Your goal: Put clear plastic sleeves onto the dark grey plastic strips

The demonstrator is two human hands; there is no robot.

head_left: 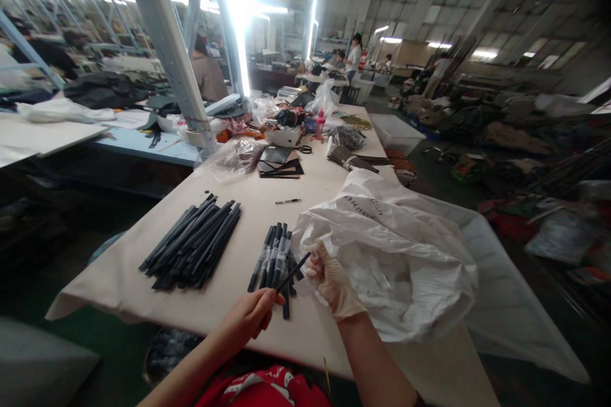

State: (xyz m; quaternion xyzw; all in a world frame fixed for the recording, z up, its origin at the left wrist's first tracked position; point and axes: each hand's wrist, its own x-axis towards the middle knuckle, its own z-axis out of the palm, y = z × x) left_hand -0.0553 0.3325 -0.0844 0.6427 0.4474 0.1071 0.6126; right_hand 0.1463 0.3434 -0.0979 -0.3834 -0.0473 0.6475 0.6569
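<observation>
My left hand (260, 313) pinches the near end of a thin black strip (292, 272) above the table's front part. The strip slants up to the right, and my right hand (338, 285), in a pale glove, is closed at its far end. Just beyond the strip lie several dark strips with clear wrapping (272, 257). A large pile of loose black strips (193, 245) rests to the left. Beside my right hand spreads a big white plastic bag (405, 261) with dark writing; its contents are unclear.
A pen (289, 201) lies mid-table (229, 311). Farther back are dark flat pieces (281, 168), scissors (304, 149), a bundle of strips (351, 158) and a pink bottle (319, 126). A metal post (167, 38) rises at the left edge. Other people work in the distance.
</observation>
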